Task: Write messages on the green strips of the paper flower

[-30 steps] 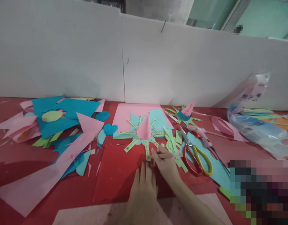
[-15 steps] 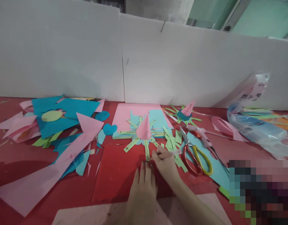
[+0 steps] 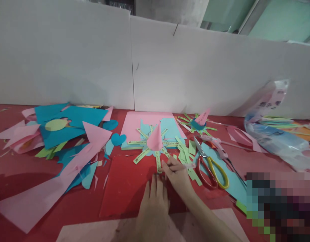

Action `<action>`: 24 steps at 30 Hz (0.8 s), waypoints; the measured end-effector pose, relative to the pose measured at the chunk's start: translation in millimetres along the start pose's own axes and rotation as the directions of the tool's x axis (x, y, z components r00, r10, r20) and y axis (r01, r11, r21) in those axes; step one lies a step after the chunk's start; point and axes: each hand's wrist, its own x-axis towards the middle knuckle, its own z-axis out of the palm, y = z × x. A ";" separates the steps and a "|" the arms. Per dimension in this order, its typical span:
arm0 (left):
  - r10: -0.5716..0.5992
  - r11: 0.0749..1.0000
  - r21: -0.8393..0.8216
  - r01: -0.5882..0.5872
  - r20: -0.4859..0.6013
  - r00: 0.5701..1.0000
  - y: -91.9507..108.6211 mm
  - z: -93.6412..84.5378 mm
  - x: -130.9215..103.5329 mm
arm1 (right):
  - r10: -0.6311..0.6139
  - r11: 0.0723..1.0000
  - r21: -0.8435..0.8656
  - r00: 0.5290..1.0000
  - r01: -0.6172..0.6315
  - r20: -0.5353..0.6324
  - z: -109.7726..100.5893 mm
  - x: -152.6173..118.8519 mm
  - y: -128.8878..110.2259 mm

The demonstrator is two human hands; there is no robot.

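Note:
In the middle of the table stands a paper craft with a pink paper cone (image 3: 155, 138) on a light blue base, with patterned light green strips (image 3: 138, 158) fanning out around it. My right hand (image 3: 177, 174) grips a pen (image 3: 186, 166), its tip near the end of the strip pointing towards me. My left hand (image 3: 155, 198) lies flat on the red board (image 3: 122, 188), fingers stretched out. Its fingertips are at the near end of that same strip; whether they press on it I cannot tell. Small dark marks run along the strips.
Red-and-yellow-handled scissors (image 3: 211, 171) and a pink glue gun (image 3: 221, 149) lie to the right. A similar finished-looking craft (image 3: 198, 122) stands behind them. Pink and blue paper scraps (image 3: 69, 168) cover the left, and a plastic bag (image 3: 280, 134) lies far right.
My right hand and the pen have shifted slightly up and left along the strip. My left hand stays where it was.

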 end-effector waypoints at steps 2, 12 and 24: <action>0.008 1.000 0.000 -0.008 0.016 1.000 -0.2 0.3 -0.5 | 0.013 1.000 0.007 1.000 -0.013 0.014 0.1 -0.2 -0.6; 0.002 1.000 0.006 -0.002 -0.027 1.000 0.0 -0.4 -0.9 | -0.007 1.000 -0.010 1.000 0.007 -0.020 -1.5 0.0 -2.4; 0.005 1.000 0.012 -0.005 -0.017 1.000 0.7 -3.4 1.5 | -0.008 1.000 -0.014 1.000 0.007 -0.019 -0.9 -0.7 -2.3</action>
